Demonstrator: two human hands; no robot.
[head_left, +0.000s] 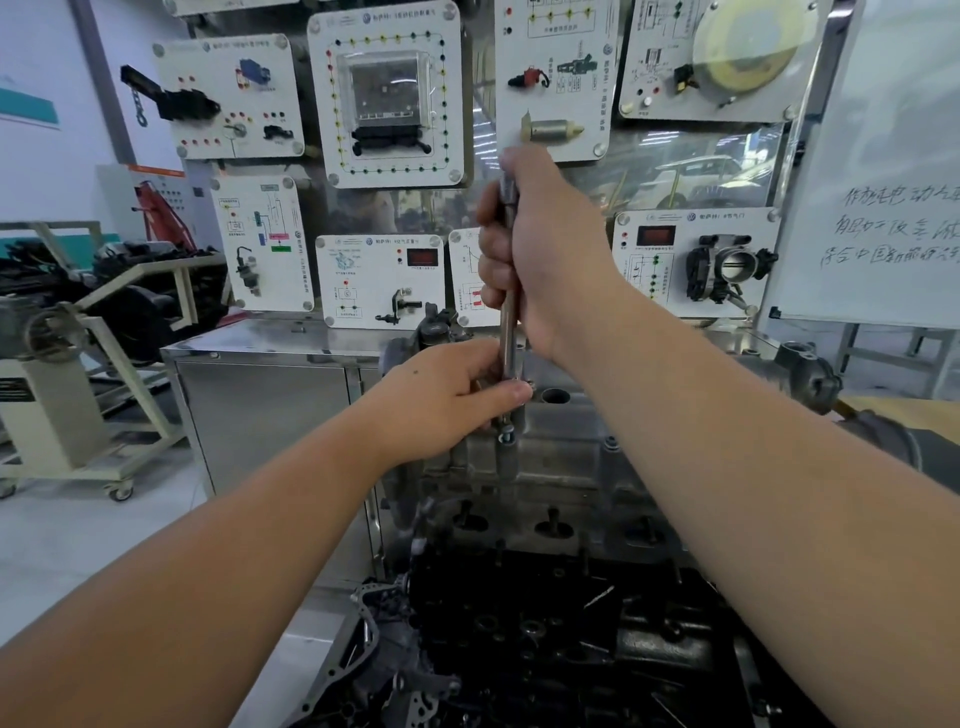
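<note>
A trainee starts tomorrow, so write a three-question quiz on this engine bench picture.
1. True or false: the right-hand grip wraps the upper part of the metal tool.
2. Where does the left-hand grip pinch the tool? A: its lower end, by the engine; B: its top; C: nowhere.
3. Fill in: the tool stands roughly ____.
Key: 1 true; 2 A; 3 upright.

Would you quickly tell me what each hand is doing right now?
Left hand: closed, pinching the lower end of the metal tool just above the engine.
Right hand: closed, gripping the upright tool's upper shaft.
</note>
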